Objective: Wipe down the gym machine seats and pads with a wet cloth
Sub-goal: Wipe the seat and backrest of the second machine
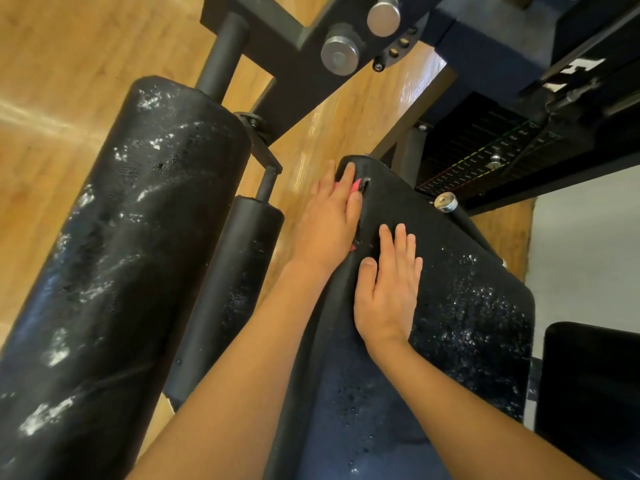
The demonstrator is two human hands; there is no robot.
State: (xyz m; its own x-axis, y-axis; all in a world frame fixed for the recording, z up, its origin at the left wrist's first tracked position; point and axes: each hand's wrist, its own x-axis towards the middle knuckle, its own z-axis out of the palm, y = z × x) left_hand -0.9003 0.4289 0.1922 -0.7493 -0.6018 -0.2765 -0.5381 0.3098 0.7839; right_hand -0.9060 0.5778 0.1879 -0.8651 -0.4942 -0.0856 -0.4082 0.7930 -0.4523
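Note:
A worn black seat pad fills the middle and right of the head view, its surface cracked and flaking. My left hand presses a pink cloth against the pad's left edge; only small bits of the cloth show under the straight fingers. My right hand lies flat on top of the pad, fingers straight, holding nothing. A large black roller pad with white scuffs stands to the left, and a thinner black roller sits between it and the seat.
The dark machine frame with two metal knobs crosses the top. A weight stack stands behind the seat, with another knob by its edge. Another black pad is at lower right. Wooden floor lies beneath.

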